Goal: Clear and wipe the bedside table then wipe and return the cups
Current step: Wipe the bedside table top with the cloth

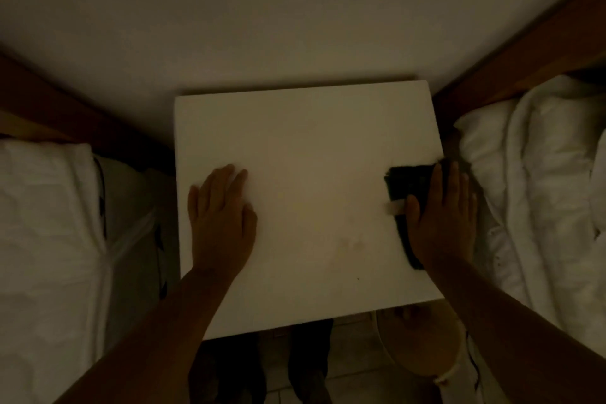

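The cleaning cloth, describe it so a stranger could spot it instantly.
Find the white bedside table between two beds. Near its right edge, the right hand presses flat on a cloth. It is the only dark thing on the pale top.

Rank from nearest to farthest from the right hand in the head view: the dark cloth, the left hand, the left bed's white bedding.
1. Dark cloth: under the right hand, at the table's right edge.
2. Left hand: flat on the table's left side.
3. Left bed's white bedding: beyond the table's left edge.

Both bare forearms reach forward over the bedside table (305,128). The left hand (221,223) lies flat, fingers spread, near its left edge. The right hand (441,216) presses palm-down at the right edge.
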A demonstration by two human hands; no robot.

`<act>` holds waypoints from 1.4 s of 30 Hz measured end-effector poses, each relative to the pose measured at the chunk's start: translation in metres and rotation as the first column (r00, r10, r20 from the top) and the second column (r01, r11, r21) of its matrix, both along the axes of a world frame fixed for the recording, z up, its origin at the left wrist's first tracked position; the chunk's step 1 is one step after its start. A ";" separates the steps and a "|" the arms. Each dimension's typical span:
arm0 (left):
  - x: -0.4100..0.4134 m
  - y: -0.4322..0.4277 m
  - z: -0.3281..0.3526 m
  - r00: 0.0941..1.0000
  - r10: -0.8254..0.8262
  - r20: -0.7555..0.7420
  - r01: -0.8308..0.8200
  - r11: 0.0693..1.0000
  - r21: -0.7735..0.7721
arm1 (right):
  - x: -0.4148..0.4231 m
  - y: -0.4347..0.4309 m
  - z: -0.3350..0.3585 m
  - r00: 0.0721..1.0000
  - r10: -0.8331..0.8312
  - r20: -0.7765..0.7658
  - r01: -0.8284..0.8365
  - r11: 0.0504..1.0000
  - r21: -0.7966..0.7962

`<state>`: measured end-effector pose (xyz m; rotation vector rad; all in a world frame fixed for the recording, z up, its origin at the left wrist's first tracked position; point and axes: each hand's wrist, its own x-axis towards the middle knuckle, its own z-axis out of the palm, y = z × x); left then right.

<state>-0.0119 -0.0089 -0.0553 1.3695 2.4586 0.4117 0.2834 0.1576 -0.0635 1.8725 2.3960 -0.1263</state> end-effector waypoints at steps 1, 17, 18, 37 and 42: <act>-0.001 -0.001 0.000 1.000 -0.009 0.019 0.009 1.000 -0.001 | 0.000 -0.005 0.001 1.000 -0.007 0.014 0.007 1.000 0.001; -0.040 -0.040 0.034 0.900 0.054 0.432 -0.151 0.970 0.193 | -0.136 -0.169 0.012 0.954 0.282 -0.104 -0.298 0.931 -0.211; -0.045 -0.038 0.036 0.895 0.055 0.442 -0.159 0.967 0.200 | -0.149 -0.181 0.013 0.941 0.315 -0.126 -0.336 0.915 -0.224; -0.050 -0.019 0.039 0.942 -0.110 0.319 0.142 0.986 -0.081 | -0.205 -0.249 0.002 0.525 0.799 -0.292 -0.849 0.513 -0.122; -0.043 -0.022 0.030 0.957 -0.098 0.272 0.121 0.990 -0.068 | -0.146 -0.204 0.008 0.635 0.735 -0.238 -0.771 0.623 -0.134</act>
